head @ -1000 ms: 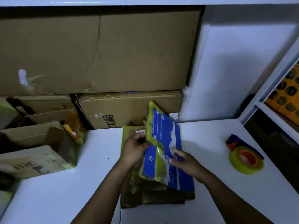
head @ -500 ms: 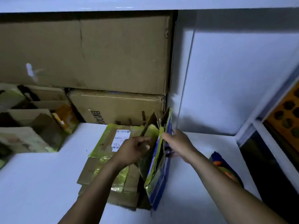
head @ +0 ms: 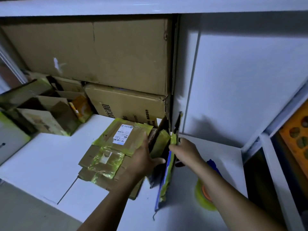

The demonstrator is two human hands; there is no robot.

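Note:
A flattened blue carton wrapped in yellow tape (head: 166,182) stands on edge on the white shelf (head: 41,164). My right hand (head: 186,151) grips its top edge. My left hand (head: 143,157) holds further flattened cardboard pieces (head: 158,140) upright against the carton's left face. To the left, a stack of flattened brown cartons (head: 108,157) with yellow tape and a white shipping label (head: 120,134) lies flat on the shelf.
Large brown boxes (head: 93,52) fill the shelf's back, with a smaller printed box (head: 126,104) beneath. Open cartons (head: 36,112) crowd the left. A yellow tape roll (head: 202,195) lies under my right forearm. A white panel (head: 241,80) stands at right, an orange tray (head: 298,135) beyond.
The blue carton went from lying tilted on the stack to standing on edge beside it. My right hand moved up to its top edge, and the labelled carton underneath came into sight.

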